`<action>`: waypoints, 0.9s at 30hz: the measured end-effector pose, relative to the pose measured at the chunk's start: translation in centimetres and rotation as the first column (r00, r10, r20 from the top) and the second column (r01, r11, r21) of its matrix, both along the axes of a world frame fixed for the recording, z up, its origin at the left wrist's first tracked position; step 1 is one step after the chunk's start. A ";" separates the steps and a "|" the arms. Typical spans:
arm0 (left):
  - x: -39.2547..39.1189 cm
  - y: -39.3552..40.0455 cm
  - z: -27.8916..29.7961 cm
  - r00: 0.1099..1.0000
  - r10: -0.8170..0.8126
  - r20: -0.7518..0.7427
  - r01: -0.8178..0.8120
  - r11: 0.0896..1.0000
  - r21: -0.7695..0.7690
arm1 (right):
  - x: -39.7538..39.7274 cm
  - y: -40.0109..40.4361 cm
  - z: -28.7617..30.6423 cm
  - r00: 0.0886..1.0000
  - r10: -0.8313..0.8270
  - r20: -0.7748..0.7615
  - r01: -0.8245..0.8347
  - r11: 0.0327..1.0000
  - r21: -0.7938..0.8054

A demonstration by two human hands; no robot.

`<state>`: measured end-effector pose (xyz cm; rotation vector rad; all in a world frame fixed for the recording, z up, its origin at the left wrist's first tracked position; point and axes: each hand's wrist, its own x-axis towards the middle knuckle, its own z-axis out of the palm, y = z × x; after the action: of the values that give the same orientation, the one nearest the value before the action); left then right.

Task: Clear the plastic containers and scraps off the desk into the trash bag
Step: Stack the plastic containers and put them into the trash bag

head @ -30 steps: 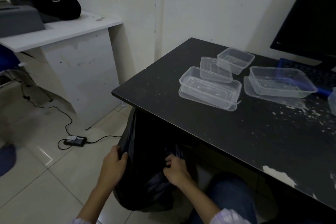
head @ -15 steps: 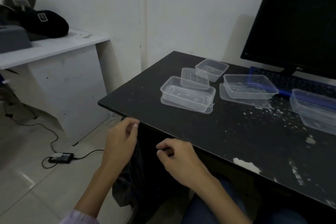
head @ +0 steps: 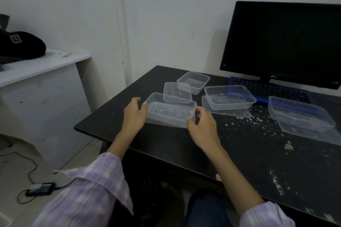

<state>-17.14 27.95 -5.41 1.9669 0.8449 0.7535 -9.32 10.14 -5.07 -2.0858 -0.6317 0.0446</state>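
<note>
Plastic containers are sitting near the left end of the black tabletop [head: 166,143]; the nearest container [head: 170,114] is being held at both short ends, the left hand [head: 134,114] curling its grip round the left end, the right hand [head: 202,125] pinching the right corner; a smaller lid [head: 176,95] is leaning on its far rim; white scraps [head: 245,121] are lying scattered beside 2 more containers before the monitor [head: 280,40].

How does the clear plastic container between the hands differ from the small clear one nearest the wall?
The long clear rectangular container sits at the black desk's front, flanked by the left hand and right hand; the small squarish clear container lies farther back, untouched. The long one rests on a flat lid; the small one leans tilted. Both are empty and transparent.
</note>
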 end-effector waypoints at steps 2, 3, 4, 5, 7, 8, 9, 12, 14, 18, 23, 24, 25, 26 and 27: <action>0.8 0.4 -0.1 1.000 -0.010 -0.010 0.010 0.999 -0.042 | 0.7 0.4 0.0 0.995 0.012 -0.103 -0.009 0.999 0.032; 1.1 0.4 -0.2 1.000 -0.018 -0.011 0.017 0.999 -0.050 | 0.9 0.5 0.1 0.989 0.023 -0.147 -0.017 0.999 0.044; 1.3 0.4 -0.2 1.000 -0.023 -0.007 0.023 0.999 -0.044 | 0.9 0.5 0.2 0.985 0.033 -0.172 -0.024 0.998 0.053; 1.5 0.3 -0.2 1.000 -0.026 0.006 0.026 0.999 -0.031 | 0.9 0.4 0.2 0.983 0.037 -0.178 -0.027 0.998 0.059; 2.0 -0.4 0.0 0.999 -0.018 0.043 0.018 1.000 0.006 | 1.2 -0.3 0.4 0.987 0.023 -0.156 -0.012 0.997 0.071; 2.2 -0.8 0.2 0.998 -0.010 0.061 0.008 1.000 0.031 | 1.3 -0.8 0.6 0.991 0.004 -0.137 0.006 0.997 0.073; 2.6 -1.3 0.4 0.997 -0.008 0.078 0.004 0.999 0.050 | 1.7 -1.5 0.7 0.992 -0.022 -0.124 0.031 0.997 0.075; 4.2 -3.5 0.5 0.991 -0.074 0.113 0.068 0.996 0.060 | 3.1 -4.5 1.1 0.990 -0.098 -0.101 0.107 0.990 0.087; 5.7 -5.7 0.3 0.978 -0.153 0.140 0.150 0.988 0.030 | 4.0 -7.2 1.3 0.982 -0.162 -0.098 0.170 0.982 0.078; 8.6 -10.8 -0.3 0.934 -0.328 0.143 0.336 0.941 -0.036 | 5.3 -12.9 1.4 0.944 -0.311 -0.113 0.319 0.945 0.064; 11.3 -16.0 -1.2 0.881 -0.459 0.117 0.467 0.883 -0.052 | 6.4 -18.6 0.6 0.887 -0.432 -0.163 0.444 0.895 0.045; 11.8 -16.9 -1.3 0.878 -0.468 0.104 0.474 0.879 -0.044 | 6.5 -19.4 0.5 0.880 -0.445 -0.167 0.458 0.888 0.045; 12.1 -17.4 -1.5 0.875 -0.475 0.095 0.481 0.875 -0.049 | 6.6 -20.0 0.4 0.874 -0.454 -0.171 0.467 0.883 0.043; 12.3 -17.9 -1.6 0.871 -0.483 0.088 0.489 0.870 -0.061 | 6.7 -20.5 0.2 0.870 -0.460 -0.177 0.474 0.880 0.040; 12.5 -18.3 -1.6 0.867 -0.491 0.081 0.496 0.865 -0.072 | 6.7 -20.9 0.2 0.867 -0.462 -0.184 0.476 0.879 0.036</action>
<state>-4.65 9.66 -7.05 1.9482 0.3002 0.4551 -2.58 -10.80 -4.91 -2.0769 -0.0075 -0.0789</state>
